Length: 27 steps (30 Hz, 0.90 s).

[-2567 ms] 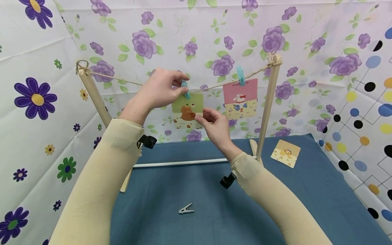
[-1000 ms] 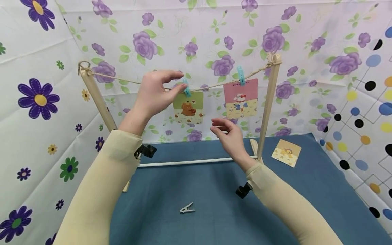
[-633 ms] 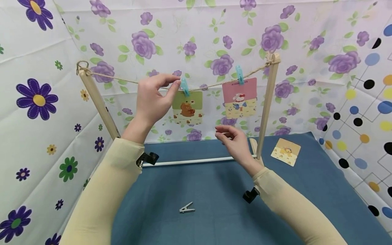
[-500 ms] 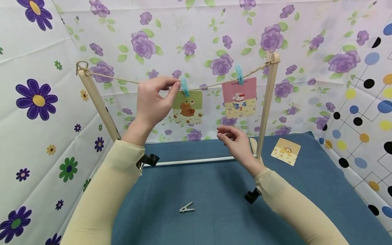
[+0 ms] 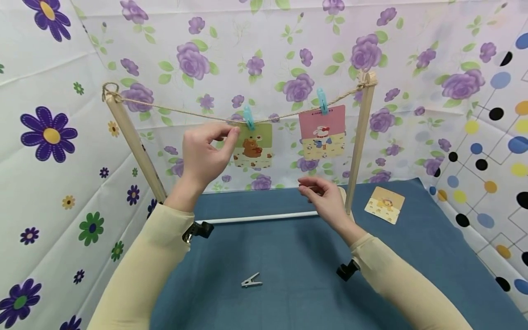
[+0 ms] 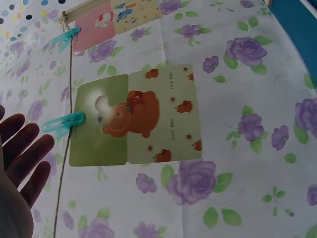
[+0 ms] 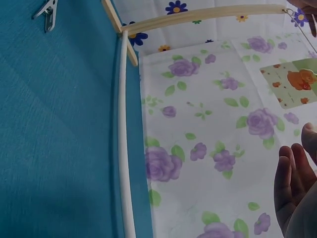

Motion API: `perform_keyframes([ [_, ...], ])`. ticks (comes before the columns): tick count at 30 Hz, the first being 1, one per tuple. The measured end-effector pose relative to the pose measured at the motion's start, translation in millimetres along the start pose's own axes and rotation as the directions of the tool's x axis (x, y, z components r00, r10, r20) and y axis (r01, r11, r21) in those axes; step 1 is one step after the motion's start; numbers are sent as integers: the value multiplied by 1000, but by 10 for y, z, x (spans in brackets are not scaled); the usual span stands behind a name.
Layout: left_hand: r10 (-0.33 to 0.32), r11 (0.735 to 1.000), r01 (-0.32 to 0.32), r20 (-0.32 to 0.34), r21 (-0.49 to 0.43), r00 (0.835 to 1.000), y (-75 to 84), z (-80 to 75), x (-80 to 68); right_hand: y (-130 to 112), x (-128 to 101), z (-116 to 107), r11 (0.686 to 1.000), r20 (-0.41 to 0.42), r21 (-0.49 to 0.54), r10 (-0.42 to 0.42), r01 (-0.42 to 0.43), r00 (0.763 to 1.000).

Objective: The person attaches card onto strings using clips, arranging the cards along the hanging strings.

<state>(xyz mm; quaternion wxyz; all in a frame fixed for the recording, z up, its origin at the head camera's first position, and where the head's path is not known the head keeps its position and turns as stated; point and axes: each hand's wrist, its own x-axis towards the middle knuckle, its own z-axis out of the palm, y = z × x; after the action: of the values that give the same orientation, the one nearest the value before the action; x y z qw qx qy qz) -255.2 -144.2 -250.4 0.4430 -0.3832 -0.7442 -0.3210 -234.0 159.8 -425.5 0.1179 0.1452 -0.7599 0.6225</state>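
A green and cream bear card [image 5: 252, 144] hangs from a twine line [image 5: 181, 111], held by a blue clothespin [image 5: 249, 117]. My left hand [image 5: 208, 153] is just left of this card with nothing in its fingers; in the left wrist view its loosely bent fingers [image 6: 25, 148] are beside the clothespin. Lower and to the right, my right hand [image 5: 323, 197] hovers in front of the frame, fingers relaxed and holding nothing. Further right on the line, a second blue clothespin [image 5: 322, 101] holds a pink rabbit card [image 5: 322, 133].
Two wooden posts [image 5: 134, 146] carry the twine, with a white rod [image 5: 260, 218] joining them low down. A grey clothespin [image 5: 251, 280] lies on the blue cloth [image 5: 284, 302] in front. One yellow card [image 5: 385, 205] rests at the right. Flowered sheets surround the table.
The right hand let go of the bear card and drew back down and right. The left hand released the clothespin and lowered to its left; the card stays hanging.
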Motion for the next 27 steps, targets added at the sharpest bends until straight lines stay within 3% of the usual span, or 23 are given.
perform_keyframes([
  [15, -131, 991, 130, -23, -8, 991, -68, 152, -699, 48, -175, -274, 999, -15, -31, 28, -28, 1000],
  [27, -176, 984, 178, 84, -29, 981, 0, 298, -1282, 168, -375, -394, 994, 38, -49, 97, -95, 995],
])
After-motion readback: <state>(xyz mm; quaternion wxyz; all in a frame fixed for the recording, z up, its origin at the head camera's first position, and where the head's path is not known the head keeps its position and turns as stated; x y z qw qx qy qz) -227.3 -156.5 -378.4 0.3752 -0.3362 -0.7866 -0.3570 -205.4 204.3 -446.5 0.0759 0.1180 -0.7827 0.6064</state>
